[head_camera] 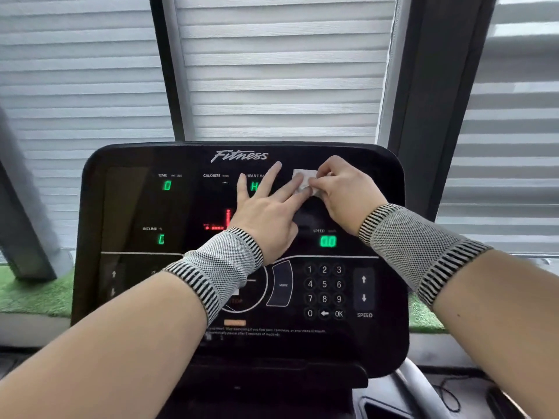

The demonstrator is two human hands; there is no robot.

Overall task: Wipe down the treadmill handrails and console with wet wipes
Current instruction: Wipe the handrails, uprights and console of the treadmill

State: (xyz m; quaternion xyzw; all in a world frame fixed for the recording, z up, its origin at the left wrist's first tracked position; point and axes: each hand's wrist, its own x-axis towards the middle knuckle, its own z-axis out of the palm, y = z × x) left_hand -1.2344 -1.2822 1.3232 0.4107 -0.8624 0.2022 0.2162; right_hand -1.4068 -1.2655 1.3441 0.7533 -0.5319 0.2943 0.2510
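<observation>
Both hands were up on the treadmill console (127, 207), a black glossy panel with "Fitness" lettered along its top edge. The wet wipe (303, 179), a small white crumpled piece, lay against the console's upper right area, at about one o'clock from the panel's middle, just right of the heart-rate readout.

The right hand (338, 192) pinched the wipe between thumb and curled fingers, holding its right side against the panel. The left hand (266, 213) lay spread and flat on the display, fingers straight and fanned toward twelve and one o'clock; two of its fingertips reached the wipe's left edge and appeared to press on it, though the overlap of the hands made the exact contact hard to read. The left hand gripped nothing.

Each wrist wore a grey knit wristband (220, 267) with black-and-white striped edges.

On the console, green digits glowed for time, incline and speed (328, 241), and a red bar pattern showed near the centre. A number keypad (324, 291) sat at five o'clock, with speed arrows just to its right. A silver handrail (423, 388) curved away at the lower right, below the console. Behind the machine hung pale horizontal blinds (272, 71), and green artificial turf (33, 294) lay on the sill at nine o'clock.
</observation>
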